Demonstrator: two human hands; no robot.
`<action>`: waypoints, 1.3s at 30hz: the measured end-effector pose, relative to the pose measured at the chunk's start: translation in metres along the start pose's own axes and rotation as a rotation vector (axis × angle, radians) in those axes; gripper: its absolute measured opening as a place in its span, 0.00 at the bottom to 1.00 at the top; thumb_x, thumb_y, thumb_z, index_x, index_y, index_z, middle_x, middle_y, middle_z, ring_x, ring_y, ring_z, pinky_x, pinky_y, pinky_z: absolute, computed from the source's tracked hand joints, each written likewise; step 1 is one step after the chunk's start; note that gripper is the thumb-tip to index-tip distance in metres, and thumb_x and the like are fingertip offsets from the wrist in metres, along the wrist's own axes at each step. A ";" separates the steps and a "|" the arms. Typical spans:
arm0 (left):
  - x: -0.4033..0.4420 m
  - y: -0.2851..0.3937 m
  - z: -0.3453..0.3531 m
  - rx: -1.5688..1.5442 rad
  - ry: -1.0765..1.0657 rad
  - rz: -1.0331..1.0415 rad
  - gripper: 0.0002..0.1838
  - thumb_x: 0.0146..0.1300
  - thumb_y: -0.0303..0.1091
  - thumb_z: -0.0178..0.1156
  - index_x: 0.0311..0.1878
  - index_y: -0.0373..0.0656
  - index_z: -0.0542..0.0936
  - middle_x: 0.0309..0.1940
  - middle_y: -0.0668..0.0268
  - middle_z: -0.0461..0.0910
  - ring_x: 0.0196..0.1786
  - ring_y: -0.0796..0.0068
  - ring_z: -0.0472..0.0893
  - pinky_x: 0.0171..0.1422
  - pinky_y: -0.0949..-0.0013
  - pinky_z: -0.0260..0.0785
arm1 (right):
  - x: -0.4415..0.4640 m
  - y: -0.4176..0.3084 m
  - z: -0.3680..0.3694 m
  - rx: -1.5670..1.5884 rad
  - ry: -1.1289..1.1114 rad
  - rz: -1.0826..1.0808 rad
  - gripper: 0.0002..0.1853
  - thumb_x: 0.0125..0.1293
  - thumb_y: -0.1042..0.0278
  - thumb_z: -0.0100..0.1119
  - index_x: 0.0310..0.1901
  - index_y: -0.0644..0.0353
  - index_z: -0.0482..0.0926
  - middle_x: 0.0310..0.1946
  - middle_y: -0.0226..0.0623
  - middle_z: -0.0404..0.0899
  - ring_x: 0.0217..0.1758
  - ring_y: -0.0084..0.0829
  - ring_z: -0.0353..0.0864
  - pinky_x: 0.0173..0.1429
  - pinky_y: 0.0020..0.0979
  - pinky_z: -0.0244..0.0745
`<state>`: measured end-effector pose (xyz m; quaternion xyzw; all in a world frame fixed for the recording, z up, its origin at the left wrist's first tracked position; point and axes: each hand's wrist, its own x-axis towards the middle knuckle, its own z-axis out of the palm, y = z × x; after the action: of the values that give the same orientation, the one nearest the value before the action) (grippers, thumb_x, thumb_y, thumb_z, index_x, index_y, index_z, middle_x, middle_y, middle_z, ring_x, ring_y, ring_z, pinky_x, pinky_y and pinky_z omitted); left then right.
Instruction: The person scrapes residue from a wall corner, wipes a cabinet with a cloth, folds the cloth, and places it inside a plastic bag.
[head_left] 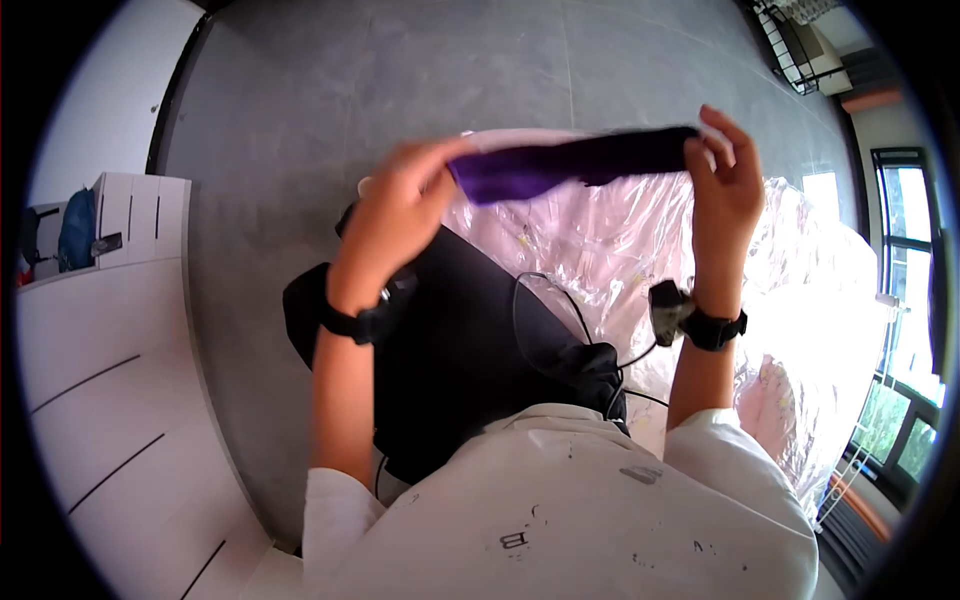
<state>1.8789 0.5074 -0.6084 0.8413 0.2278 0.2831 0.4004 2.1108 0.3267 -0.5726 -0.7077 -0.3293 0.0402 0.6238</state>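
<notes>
A strip of dark purple and black cloth [570,168] is stretched out between my two hands, above my lap. My left hand [405,190], somewhat blurred, pinches its purple end. The black end is gripped by my right hand [722,165] between thumb and fingers, with some other fingers raised. Both wrists wear black straps with small devices. Below the cloth are my legs in black trousers [470,340] and a pink surface under clear crinkled plastic [620,230].
White cabinets [110,340] with dark handles line the left side, holding a blue bag [77,230]. Black cables [575,300] run over my lap. A wire basket [785,45] is at the upper right, windows [905,270] at the right. Grey floor [290,100] lies ahead.
</notes>
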 end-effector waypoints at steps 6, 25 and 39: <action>0.030 0.046 -0.050 -0.206 0.095 0.202 0.11 0.62 0.27 0.61 0.47 0.39 0.82 0.43 0.62 0.83 0.46 0.68 0.81 0.52 0.71 0.71 | 0.016 -0.034 -0.016 0.062 0.045 -0.308 0.16 0.64 0.84 0.56 0.53 0.64 0.75 0.56 0.43 0.77 0.59 0.32 0.77 0.59 0.27 0.76; -0.083 -0.013 -0.001 -0.018 -0.443 -0.094 0.07 0.58 0.26 0.62 0.40 0.38 0.83 0.40 0.63 0.83 0.47 0.63 0.79 0.55 0.66 0.71 | -0.093 0.044 -0.048 0.117 -0.258 0.625 0.12 0.62 0.82 0.54 0.47 0.66 0.77 0.34 0.28 0.78 0.36 0.15 0.74 0.43 0.18 0.69; -0.026 -0.147 0.094 -0.479 0.239 -0.566 0.22 0.65 0.42 0.60 0.55 0.35 0.74 0.49 0.51 0.79 0.51 0.62 0.80 0.57 0.65 0.72 | -0.036 0.125 0.035 -0.063 -0.224 0.556 0.25 0.68 0.70 0.54 0.65 0.61 0.62 0.63 0.44 0.64 0.62 0.38 0.71 0.57 0.35 0.75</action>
<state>1.8987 0.5247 -0.7833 0.5890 0.4234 0.3024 0.6183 2.1182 0.3374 -0.7069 -0.7810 -0.1904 0.2771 0.5264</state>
